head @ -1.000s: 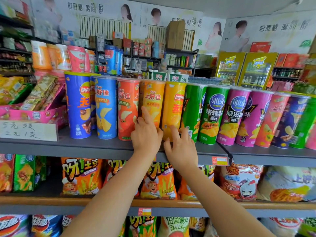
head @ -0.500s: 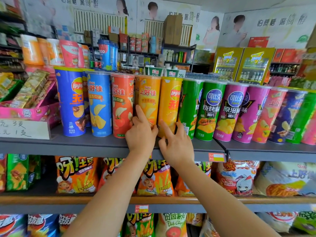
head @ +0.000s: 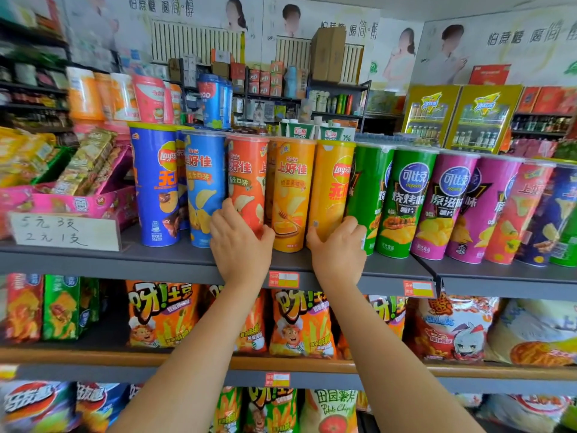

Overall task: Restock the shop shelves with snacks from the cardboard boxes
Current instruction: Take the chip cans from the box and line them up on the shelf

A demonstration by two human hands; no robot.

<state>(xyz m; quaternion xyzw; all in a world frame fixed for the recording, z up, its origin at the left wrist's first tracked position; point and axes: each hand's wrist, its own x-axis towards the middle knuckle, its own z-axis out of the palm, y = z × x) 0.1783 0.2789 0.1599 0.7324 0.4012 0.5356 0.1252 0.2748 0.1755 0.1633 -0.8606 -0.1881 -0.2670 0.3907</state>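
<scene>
the hands have moved apart since the earlier picture. before, they were close together, both near the light orange can (head: 292, 195). now the left hand (head: 239, 245) has slid over to the red-orange can (head: 248, 182), and the right hand (head: 338, 251) has slid over to the yellow can (head: 331, 189).

the left hand is curled round the bottom part of the red-orange can, with its thumb on the can's right side and its fingers on the left side. the right hand is curled round the bottom of the yellow can, thumb on the left side and fingers wrapped round the right side, next to the green can (head: 370, 195).

the light orange can stands between the two hands. neither hand holds it.

all three cans stand up tall on the grey shelf (head: 93, 260), lids at the top, bottoms on the shelf. they lean a tiny bit in the picture. they are in a long row with a blue can (head: 154, 185) and a lighter blue can (head: 203, 189) on the left, and green and pink cans (head: 443, 204) on the right. bags of snacks (head: 162, 314) sit on the shelf below.
</scene>
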